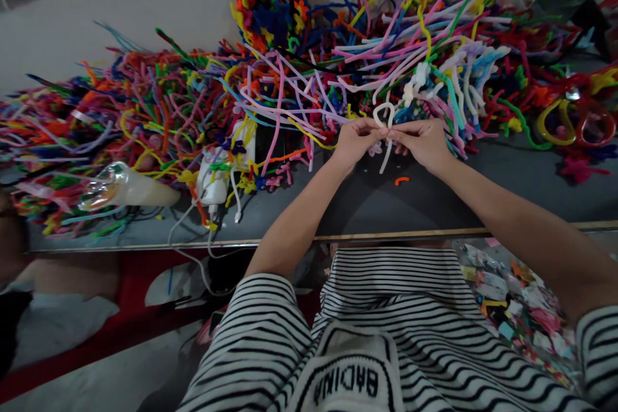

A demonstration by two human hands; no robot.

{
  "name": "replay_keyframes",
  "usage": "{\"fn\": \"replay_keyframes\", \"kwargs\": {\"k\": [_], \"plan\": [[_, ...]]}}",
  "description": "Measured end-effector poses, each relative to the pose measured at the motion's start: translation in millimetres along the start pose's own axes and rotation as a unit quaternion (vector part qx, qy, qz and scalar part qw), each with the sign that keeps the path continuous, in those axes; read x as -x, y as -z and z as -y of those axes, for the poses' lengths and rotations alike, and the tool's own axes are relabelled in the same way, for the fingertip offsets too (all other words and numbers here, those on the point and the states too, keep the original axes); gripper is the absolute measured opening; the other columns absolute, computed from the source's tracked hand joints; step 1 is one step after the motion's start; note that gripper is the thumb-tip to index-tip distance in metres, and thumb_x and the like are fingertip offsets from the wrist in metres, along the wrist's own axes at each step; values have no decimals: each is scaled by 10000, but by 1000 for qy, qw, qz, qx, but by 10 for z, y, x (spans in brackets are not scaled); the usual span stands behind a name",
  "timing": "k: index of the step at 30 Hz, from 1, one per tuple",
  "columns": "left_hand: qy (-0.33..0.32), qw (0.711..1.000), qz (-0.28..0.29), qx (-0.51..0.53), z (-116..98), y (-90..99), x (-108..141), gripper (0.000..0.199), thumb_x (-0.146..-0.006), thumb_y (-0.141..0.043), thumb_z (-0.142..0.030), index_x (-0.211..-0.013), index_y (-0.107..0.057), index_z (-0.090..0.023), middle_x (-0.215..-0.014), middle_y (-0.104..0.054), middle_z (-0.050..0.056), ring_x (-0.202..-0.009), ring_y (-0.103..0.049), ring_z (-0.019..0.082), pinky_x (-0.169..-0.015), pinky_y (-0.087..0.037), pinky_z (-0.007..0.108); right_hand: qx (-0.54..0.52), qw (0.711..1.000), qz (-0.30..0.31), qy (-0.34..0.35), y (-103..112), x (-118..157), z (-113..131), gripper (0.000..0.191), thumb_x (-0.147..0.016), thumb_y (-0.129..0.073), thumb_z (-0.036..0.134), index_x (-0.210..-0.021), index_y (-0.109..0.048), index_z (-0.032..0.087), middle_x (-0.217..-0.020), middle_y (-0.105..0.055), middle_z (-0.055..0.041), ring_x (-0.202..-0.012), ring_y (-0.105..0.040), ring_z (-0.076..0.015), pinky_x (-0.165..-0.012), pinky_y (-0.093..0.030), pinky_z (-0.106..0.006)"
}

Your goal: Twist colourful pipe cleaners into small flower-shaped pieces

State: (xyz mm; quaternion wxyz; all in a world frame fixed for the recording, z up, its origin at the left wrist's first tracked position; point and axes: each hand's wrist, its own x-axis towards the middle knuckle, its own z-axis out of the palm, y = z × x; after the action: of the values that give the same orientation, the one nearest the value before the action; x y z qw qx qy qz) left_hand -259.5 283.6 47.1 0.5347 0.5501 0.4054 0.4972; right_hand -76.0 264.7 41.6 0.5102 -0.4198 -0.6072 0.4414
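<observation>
Above the dark table, my left hand (358,139) and my right hand (421,140) meet fingertip to fingertip. Both pinch a white pipe cleaner (385,156), which is bent into a loop above the fingers, with one end hanging below them. A short orange piece (402,180) lies on the table just under my right hand. Right behind my hands is a heap of colourful pipe cleaners (270,87).
Scissors with yellow and red handles (556,122) lie at the right. A glue bottle (149,190) and a white power strip (212,178) with cables are at the left. Part of another person (72,277) shows at lower left. Scraps (521,309) cover the floor at lower right.
</observation>
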Motion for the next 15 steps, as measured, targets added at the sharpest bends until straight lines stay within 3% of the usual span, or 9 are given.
{"fn": "replay_keyframes", "kwargs": {"k": [4,10,15], "plan": [[19,1000,14,-6,-4,18,2,381,-676,-970,-396,-726,-680,-154,-654,-707,-24,-562,-620,44,-559,-488,171,101,993,12,54,26,39,57,360,-854,-793,577,-874,-852,223,-655,-730,-25,-538,-634,-159,-530,-499,-296],[29,999,11,7,-5,18,43,371,-676,-975,-390,-703,-684,-161,-601,-678,-27,-492,-560,44,-495,-449,186,249,952,28,176,51,104,120,216,-922,-732,440,-946,-854,263,-828,-797,-45,-714,-704,-226,-694,-525,-362],[12,999,-32,9,29,-40,73,419,-606,-985,-491,-699,-730,-172,-607,-696,-31,-483,-552,41,-479,-439,183,290,938,10,188,27,111,127,211,-952,-679,392,-955,-848,267,-908,-817,-49,-792,-721,-249,-764,-542,-393]]}}
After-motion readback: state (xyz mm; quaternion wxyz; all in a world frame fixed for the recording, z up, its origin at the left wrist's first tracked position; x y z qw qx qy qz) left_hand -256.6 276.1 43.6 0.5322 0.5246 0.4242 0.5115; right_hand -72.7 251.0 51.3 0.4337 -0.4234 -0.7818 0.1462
